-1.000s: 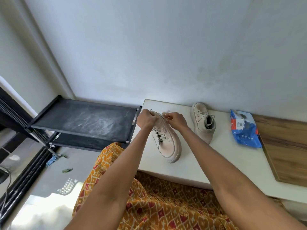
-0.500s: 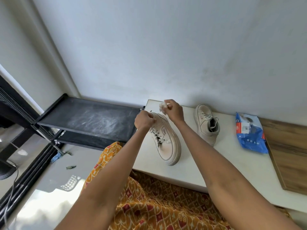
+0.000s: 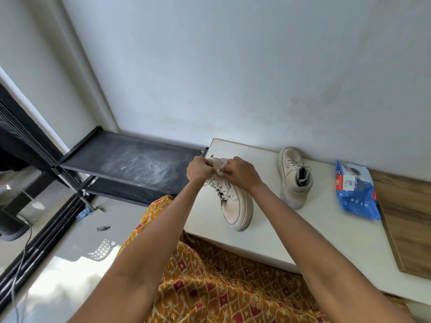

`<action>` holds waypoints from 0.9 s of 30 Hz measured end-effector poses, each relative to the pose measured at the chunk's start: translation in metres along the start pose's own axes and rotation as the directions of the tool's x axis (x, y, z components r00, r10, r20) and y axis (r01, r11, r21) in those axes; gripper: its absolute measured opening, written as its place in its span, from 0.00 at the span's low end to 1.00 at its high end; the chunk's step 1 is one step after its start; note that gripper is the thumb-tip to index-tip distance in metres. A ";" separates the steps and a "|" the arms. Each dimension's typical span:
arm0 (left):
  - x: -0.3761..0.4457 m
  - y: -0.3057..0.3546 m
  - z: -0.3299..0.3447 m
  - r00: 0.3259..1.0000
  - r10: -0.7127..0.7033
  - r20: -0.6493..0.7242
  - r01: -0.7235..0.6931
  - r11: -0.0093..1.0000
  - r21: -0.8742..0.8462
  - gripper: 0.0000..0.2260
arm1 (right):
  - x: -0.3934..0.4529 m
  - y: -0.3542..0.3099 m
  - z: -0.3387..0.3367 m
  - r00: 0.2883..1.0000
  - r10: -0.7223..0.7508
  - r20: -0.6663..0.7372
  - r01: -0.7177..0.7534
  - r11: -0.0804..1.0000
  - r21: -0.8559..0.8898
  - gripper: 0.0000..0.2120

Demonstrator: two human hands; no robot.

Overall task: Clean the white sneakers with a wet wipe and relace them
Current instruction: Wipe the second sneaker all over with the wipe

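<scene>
A white sneaker [image 3: 235, 206] lies on the white table [image 3: 326, 234] with its toe toward me and laces threaded up the front. My left hand [image 3: 198, 170] and my right hand [image 3: 240, 171] meet over its heel end, both with curled fingers pinching the lace ends [image 3: 219, 171]. The heel end is hidden under my hands. The second sneaker [image 3: 295, 177] stands to the right by the wall, its laces loose. A blue wet wipe pack [image 3: 356, 190] lies further right.
A black shoe rack [image 3: 130, 159] stands left of the table against the wall. A wooden board [image 3: 410, 220] covers the table's right end. My lap in orange patterned cloth [image 3: 221, 287] is below the table's front edge. A cable [image 3: 22, 259] runs on the floor at left.
My right hand, raised behind the sneaker half a second ago, has come back down to meet my left hand over the heel end. Both sneakers stay put.
</scene>
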State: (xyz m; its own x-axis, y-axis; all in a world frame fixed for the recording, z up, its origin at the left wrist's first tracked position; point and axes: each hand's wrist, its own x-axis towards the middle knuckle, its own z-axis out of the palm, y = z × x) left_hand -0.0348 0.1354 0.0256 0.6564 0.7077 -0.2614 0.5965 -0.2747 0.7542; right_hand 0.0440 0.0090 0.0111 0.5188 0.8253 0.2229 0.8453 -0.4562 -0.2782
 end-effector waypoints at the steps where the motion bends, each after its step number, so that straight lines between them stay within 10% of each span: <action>1: -0.001 0.001 0.001 1.000 0.000 0.007 0.000 1.000 -0.007 0.04 | -0.009 0.000 -0.002 1.000 -0.020 -0.016 0.020 1.000 0.006 0.08; 6: -0.002 0.005 -0.001 0.999 0.020 0.027 -0.020 1.000 -0.009 0.03 | -0.008 0.003 -0.020 0.993 0.033 0.115 -0.038 0.998 0.040 0.09; 11: 0.007 -0.011 -0.007 0.999 0.015 0.040 -0.015 1.000 -0.011 0.06 | 0.027 -0.008 -0.016 0.913 0.407 -0.042 -0.373 0.871 0.320 0.13; 27: -0.010 -0.039 -0.003 0.976 0.217 0.010 -0.217 0.974 0.058 0.10 | 0.021 -0.026 -0.005 0.980 0.088 0.179 -0.104 0.991 0.086 0.12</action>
State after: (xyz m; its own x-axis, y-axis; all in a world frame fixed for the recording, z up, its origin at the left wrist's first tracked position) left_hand -0.0659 0.1404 0.0008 0.7746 0.6248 -0.0978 0.4658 -0.4590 0.7566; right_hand 0.0332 0.0369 0.0275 0.5597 0.8282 0.0273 0.7724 -0.5095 -0.3793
